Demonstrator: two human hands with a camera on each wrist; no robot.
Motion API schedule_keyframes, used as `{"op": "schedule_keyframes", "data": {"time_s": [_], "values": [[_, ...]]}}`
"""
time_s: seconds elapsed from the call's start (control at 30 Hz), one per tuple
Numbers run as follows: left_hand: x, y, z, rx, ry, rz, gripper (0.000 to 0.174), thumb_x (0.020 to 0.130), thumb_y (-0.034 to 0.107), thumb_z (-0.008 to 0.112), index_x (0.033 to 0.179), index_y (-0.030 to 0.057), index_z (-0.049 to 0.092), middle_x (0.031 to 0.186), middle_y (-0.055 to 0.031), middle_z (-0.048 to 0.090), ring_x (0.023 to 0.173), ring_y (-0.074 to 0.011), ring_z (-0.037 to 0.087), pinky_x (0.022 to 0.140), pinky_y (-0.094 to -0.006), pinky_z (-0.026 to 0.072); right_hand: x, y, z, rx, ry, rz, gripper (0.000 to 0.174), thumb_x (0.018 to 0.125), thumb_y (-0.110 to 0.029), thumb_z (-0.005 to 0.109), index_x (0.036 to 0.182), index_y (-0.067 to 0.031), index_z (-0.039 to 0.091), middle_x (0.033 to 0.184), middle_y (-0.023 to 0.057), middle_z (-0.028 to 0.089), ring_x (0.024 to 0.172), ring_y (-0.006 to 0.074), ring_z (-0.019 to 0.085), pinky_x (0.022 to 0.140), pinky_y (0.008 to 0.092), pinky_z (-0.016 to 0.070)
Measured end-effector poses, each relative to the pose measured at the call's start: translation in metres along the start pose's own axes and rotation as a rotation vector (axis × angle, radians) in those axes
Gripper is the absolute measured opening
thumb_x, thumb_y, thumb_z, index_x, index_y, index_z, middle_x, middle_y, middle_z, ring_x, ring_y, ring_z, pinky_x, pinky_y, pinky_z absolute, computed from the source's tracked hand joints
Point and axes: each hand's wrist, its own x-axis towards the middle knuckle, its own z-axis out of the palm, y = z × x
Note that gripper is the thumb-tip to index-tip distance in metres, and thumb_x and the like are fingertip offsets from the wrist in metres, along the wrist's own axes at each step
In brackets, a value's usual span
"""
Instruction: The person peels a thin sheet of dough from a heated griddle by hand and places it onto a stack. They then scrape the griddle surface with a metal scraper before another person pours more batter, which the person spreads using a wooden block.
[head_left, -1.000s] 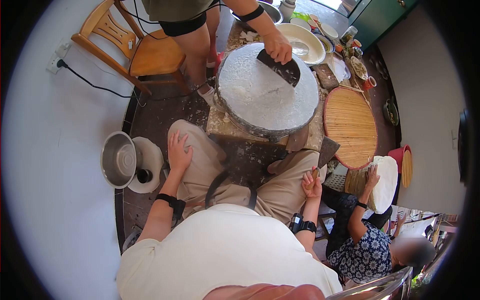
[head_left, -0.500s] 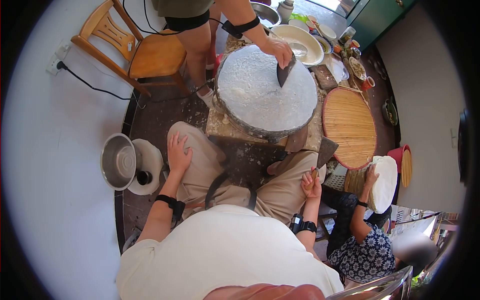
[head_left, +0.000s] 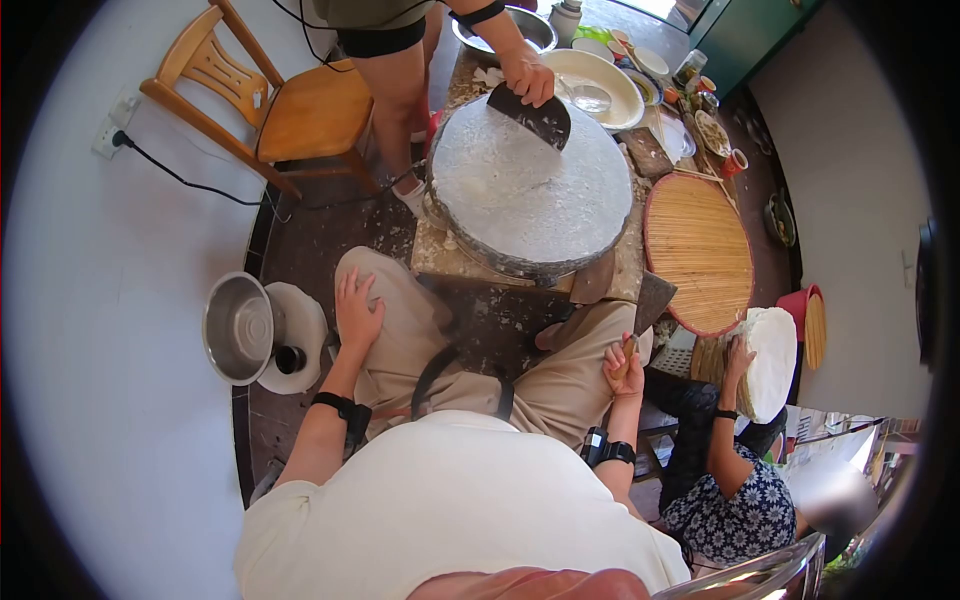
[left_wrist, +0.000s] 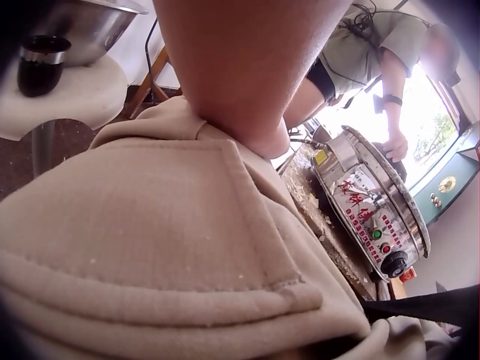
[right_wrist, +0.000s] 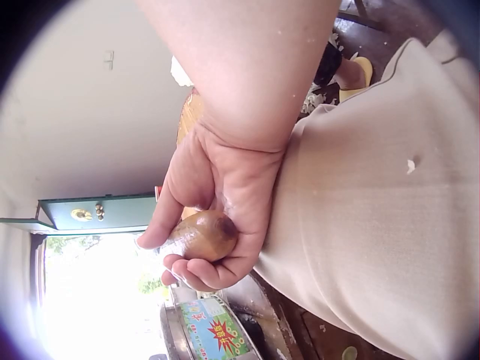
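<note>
My left hand [head_left: 359, 309] lies with relaxed fingers on my left knee; the left wrist view shows mostly the forearm and trouser leg. My right hand [head_left: 624, 372] rests on my right thigh, its fingers curled round a brown wooden handle [right_wrist: 209, 235]. In the head view a dark flat blade [head_left: 656, 300] extends beyond that hand. In front of my knees stands a round griddle [head_left: 530, 190] with a whitish, powdery surface. Across it, another person's hand [head_left: 528, 78] holds a dark half-round scraper [head_left: 540, 120] on the surface.
A round slatted mat [head_left: 699, 252] lies right of the griddle, beyond it a cream basin [head_left: 610, 90] and several bowls. A steel bowl [head_left: 238, 328] sits on a stool at left, near a wooden chair [head_left: 316, 112]. Another person at right holds a white round stack [head_left: 769, 365].
The other person's scraper has swung from edge-on to broadside and moved left on the griddle. The seated person at right has shifted slightly. My hands have stayed put.
</note>
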Motion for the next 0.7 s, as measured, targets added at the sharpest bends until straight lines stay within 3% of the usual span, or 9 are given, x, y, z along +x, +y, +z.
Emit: {"op": "schedule_keyframes", "data": {"time_s": [0.7], "values": [[-0.0009, 0.0, 0.0008, -0.002, -0.003, -0.007, 0.048, 0.072, 0.017, 0.065, 0.119, 0.0112, 0.057, 0.139, -0.013, 0.039, 0.13, -0.0366, 0.033, 0.108, -0.045, 0.0265, 0.0, 0.0029, 0.0043, -0.02, -0.031, -0.018, 0.052, 0.089, -0.024, 0.061, 0.134, -0.0086, 0.042, 0.08, 0.0021, 0.04, 0.075, 0.0144, 0.041, 0.068, 0.0243, 0.0378]]}}
